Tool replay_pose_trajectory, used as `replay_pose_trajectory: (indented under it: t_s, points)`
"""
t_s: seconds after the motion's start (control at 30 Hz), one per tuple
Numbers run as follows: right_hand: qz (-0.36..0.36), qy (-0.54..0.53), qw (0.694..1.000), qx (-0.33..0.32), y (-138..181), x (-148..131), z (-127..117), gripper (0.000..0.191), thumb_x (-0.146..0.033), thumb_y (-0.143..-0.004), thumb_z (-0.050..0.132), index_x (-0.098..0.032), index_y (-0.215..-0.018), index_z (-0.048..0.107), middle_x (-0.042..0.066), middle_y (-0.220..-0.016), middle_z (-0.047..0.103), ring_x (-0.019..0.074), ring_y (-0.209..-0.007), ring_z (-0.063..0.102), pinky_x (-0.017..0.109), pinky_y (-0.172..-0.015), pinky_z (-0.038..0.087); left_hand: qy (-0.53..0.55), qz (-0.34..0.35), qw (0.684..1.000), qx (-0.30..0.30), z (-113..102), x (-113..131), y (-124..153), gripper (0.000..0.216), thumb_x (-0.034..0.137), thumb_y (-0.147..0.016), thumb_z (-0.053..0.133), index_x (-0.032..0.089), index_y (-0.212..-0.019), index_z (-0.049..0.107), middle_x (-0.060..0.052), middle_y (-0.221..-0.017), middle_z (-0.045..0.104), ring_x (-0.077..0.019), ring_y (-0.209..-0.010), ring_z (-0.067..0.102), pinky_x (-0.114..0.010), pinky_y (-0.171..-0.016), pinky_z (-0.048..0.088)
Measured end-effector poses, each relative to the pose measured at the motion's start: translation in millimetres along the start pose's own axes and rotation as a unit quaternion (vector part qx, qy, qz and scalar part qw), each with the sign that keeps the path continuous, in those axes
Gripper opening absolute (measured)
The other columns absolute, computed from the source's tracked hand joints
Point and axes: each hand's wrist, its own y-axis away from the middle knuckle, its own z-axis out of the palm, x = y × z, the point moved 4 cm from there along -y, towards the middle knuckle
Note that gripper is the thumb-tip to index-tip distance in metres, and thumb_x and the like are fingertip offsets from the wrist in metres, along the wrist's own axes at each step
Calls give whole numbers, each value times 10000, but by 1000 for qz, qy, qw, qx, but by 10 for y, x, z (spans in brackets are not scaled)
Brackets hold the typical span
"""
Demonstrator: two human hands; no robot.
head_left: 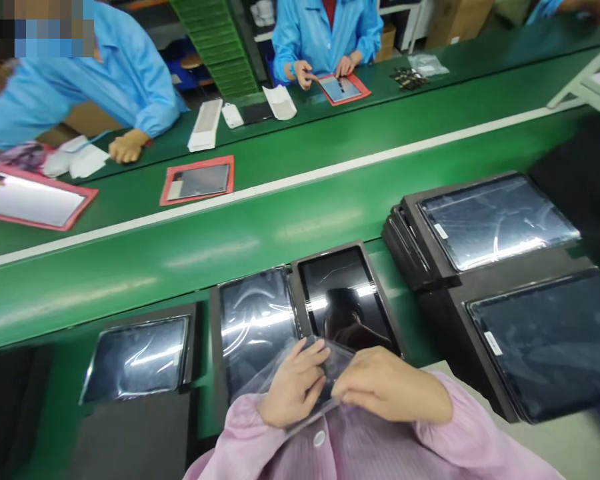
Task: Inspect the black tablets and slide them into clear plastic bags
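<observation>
My left hand [293,387] and my right hand [387,387] are both closed on a clear plastic film [330,363], held close to my chest, fingers pinching its edges. Both wrists wear pink sleeves. Just beyond the film lies a bare glossy black tablet screen [347,300] in a dark tray. To its left sits another screen with shiny film on it [255,323], and a third film-covered screen [137,360] farther left.
A stack of dark trays with screens [485,223] stands at the right, with a larger one [550,343] nearer. The green conveyor belt [260,230] runs across. Two people in blue coats work opposite, with red-framed panels [197,180], [35,200], [343,88].
</observation>
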Motion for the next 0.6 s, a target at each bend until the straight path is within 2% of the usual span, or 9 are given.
replay_pose_trajectory:
  t_s: [0.07, 0.1, 0.17, 0.23, 0.3, 0.4, 0.5, 0.6]
  points:
    - [91, -7, 989, 115, 102, 172, -144, 246, -281, -898, 433, -241, -812, 660, -2, -765, 718, 144, -686, 659, 249, -664, 500, 9, -20, 1000, 6, 12, 3, -8, 226, 148, -812, 453, 205, -812, 671, -82, -1090, 702, -222, -1119, 592, -448, -1047, 363]
    - [151, 7, 969, 194, 152, 299, -233, 249, -312, -889, 426, -239, -813, 652, 15, -787, 715, 160, -698, 661, 268, -658, 507, 13, -25, 1000, 12, 15, 9, -14, 230, 140, -815, 448, 200, -800, 670, -88, -1087, 703, -224, -1123, 590, -450, -1041, 369]
    - [258, 65, 905, 331, 235, 546, -376, 249, -398, -833, 464, -227, -892, 635, 58, -855, 703, 211, -734, 661, 329, -651, 513, 21, -28, 999, 22, 26, 20, -27, 239, 138, -822, 436, 187, -773, 665, -104, -1092, 698, -230, -1140, 577, -452, -1028, 384]
    - [338, 119, 848, 390, 254, 742, -436, 369, -471, -738, 541, -204, -981, 611, 91, -868, 685, 262, -747, 655, 384, -650, 503, 31, -26, 999, 27, 48, 20, -35, 241, 146, -827, 433, 185, -757, 660, -106, -1095, 697, -230, -1154, 566, -451, -1022, 389]
    - [396, 119, 824, 388, 213, 882, -441, 429, -489, -638, 620, -192, -948, 611, 111, -838, 672, 301, -775, 649, 411, -673, 486, 51, -32, 998, 30, 75, 0, -40, 228, 153, -824, 442, 187, -756, 657, -97, -1090, 700, -226, -1153, 566, -457, -1031, 376]
    - [432, 65, 816, 379, 126, 926, -459, 320, -487, -590, 625, -204, -736, 592, 132, -746, 654, 347, -797, 641, 447, -699, 465, 102, -51, 993, 43, 94, -41, -58, 197, 164, -809, 470, 184, -729, 649, -97, -1079, 704, -233, -1154, 565, -478, -1044, 350]
    - [400, 19, 842, 361, 37, 758, -516, 307, -529, -617, 540, -222, -617, 550, 109, -670, 651, 339, -763, 645, 443, -691, 474, 204, -94, 973, 61, 73, -83, -99, 162, 163, -774, 507, 189, -679, 635, -95, -1055, 713, -237, -1149, 569, -487, -1061, 314]
    - [345, -29, 879, 329, -34, 493, -549, 346, -553, -637, 503, -217, -660, 580, 79, -724, 682, 291, -787, 650, 387, -704, 494, 308, -151, 934, 100, 1, -129, -128, 144, 165, -725, 546, 204, -603, 611, -71, -983, 737, -224, -1074, 620, -443, -1046, 348]
